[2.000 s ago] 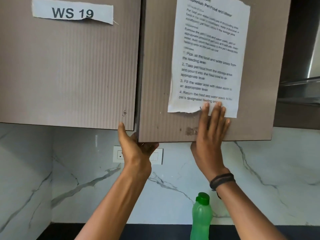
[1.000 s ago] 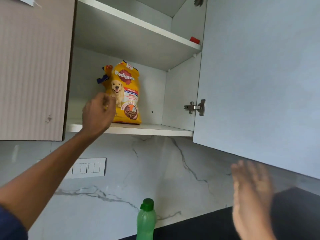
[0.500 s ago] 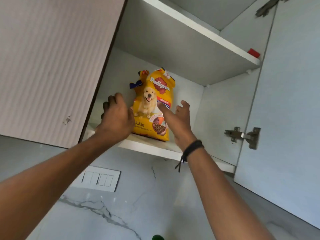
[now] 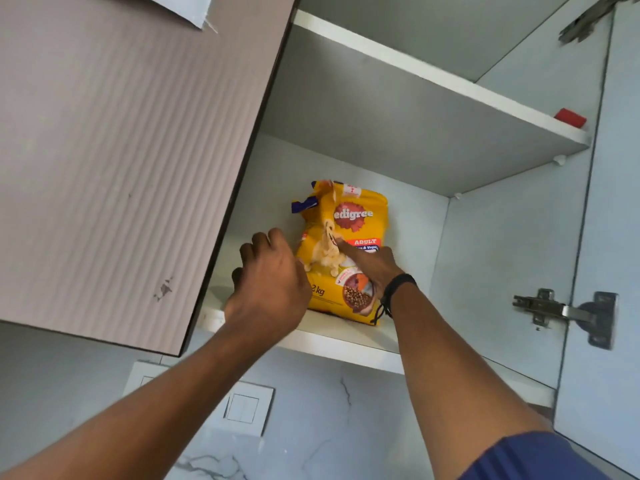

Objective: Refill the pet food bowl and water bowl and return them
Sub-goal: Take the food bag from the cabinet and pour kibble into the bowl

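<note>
A yellow Pedigree dog food bag (image 4: 349,216) stands upright on the lower shelf (image 4: 346,344) of an open wall cabinet. My left hand (image 4: 273,285) is at the bag's left edge with its fingers curled round that side. My right hand (image 4: 372,266) holds the bag from the right, thumb laid across the printed front, a black band on the wrist. The bag's torn top flap sticks up at the left. No bowl is in view.
The left cabinet door (image 4: 121,150) is closed beside my left arm. The right door (image 4: 616,237) is swung open, its hinge (image 4: 568,311) exposed. A small red object (image 4: 569,118) sits on the upper shelf (image 4: 433,77). A switch plate (image 4: 246,407) is on the marble wall below.
The right cabinet door was pulled open, showing the bag. Both hands rose to the lower shelf and closed on the bag from either side. The view tilted up, losing the green bottle.
</note>
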The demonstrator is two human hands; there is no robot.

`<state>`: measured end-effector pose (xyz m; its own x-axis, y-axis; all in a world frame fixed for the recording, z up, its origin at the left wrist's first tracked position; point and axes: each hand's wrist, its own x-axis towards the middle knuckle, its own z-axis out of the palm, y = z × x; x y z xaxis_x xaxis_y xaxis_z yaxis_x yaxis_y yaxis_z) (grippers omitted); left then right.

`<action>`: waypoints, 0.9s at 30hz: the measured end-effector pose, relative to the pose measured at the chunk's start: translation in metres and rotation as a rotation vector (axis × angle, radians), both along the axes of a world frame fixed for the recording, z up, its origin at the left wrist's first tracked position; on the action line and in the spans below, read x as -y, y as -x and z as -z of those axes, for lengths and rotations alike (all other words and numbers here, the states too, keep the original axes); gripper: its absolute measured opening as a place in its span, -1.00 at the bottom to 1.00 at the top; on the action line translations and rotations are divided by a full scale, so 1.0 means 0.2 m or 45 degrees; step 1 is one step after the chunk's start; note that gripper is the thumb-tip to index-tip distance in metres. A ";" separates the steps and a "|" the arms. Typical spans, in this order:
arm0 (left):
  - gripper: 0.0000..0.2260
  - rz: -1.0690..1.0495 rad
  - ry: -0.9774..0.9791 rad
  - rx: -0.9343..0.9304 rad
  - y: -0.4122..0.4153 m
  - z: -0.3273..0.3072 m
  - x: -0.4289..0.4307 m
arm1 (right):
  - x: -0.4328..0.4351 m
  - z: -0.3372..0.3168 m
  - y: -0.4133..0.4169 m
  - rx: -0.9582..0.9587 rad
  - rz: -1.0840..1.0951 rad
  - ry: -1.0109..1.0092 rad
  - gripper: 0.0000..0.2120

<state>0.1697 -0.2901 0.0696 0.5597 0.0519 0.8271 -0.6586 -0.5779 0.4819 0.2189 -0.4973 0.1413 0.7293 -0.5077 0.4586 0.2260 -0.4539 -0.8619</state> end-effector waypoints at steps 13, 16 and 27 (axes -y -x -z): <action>-0.13 0.586 0.099 -0.359 0.15 -0.04 -0.12 | -0.21 0.09 0.57 0.227 0.056 0.137 -0.39; -0.15 1.060 0.290 -0.573 0.25 -0.05 -0.23 | -0.31 0.12 0.79 0.339 0.008 0.123 -0.48; -0.29 1.047 0.320 -0.675 0.85 0.61 -0.74 | -0.76 0.81 1.34 0.414 -0.365 -0.023 -0.59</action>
<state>-0.0008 -0.1424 -0.0515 0.7925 -0.3771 0.4794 -0.4723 0.1179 0.8735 -0.0490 -0.3446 -0.0198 0.6611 -0.3155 0.6807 0.6018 -0.3189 -0.7322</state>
